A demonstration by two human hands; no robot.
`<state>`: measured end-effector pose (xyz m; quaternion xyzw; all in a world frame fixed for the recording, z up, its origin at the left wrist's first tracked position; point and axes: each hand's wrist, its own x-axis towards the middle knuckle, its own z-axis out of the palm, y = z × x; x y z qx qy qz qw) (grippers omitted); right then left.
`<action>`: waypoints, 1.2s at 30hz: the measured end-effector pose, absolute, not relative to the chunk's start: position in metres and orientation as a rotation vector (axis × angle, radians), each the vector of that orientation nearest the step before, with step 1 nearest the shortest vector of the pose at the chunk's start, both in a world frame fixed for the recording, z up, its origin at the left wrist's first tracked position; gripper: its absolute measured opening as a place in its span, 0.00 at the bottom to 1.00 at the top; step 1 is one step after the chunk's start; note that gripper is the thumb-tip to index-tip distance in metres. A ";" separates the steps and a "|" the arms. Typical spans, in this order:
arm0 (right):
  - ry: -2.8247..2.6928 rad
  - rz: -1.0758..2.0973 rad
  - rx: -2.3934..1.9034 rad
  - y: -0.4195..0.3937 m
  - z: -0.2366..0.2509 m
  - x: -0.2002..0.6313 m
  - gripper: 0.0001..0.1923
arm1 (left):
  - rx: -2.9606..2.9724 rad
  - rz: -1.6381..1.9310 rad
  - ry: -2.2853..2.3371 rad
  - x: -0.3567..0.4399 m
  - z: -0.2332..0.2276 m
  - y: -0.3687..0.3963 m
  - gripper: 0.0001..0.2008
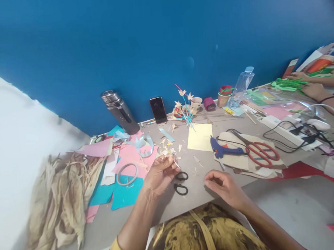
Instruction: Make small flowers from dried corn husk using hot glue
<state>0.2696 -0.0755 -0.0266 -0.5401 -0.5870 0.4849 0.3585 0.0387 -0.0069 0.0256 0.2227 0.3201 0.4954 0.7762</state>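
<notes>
My left hand (160, 174) is closed in a pinch on a small pale husk flower (168, 151), with a thin white stem (176, 163) showing by the fingertips. To its right, my right hand (226, 187) hovers low over the table's front part, fingers curled and thumb against them; whatever is in them, if anything, is hidden. Between the hands lie scissors with black handles (181, 189), their blades mostly out of sight near my left hand. Husk scraps (196, 160) are scattered beyond. Finished-looking husk flowers on blue stems (187, 108) stand farther back.
A blue glue gun (226, 150) and red-handled scissors (264, 154) lie at right, near a power strip (290, 132). Dried husks (65, 203), a tape roll (127, 174) and a flask (120, 112) are at left. A phone (158, 110) leans at the wall. Another person's hands (315, 91) are far right.
</notes>
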 end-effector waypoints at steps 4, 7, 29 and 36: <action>-1.491 1.228 -1.395 -0.074 -0.024 0.269 0.12 | 0.525 1.081 0.768 0.045 0.023 -0.006 0.16; -1.459 1.191 -1.322 -0.064 -0.008 0.256 0.10 | 0.601 1.053 0.789 0.050 0.023 -0.007 0.14; -1.398 1.147 -1.039 -0.040 0.037 0.207 0.07 | 0.510 0.950 0.580 0.060 0.023 -0.015 0.14; -1.444 0.938 -1.038 -0.043 0.031 0.207 0.05 | 0.662 0.986 0.641 0.056 0.031 -0.017 0.15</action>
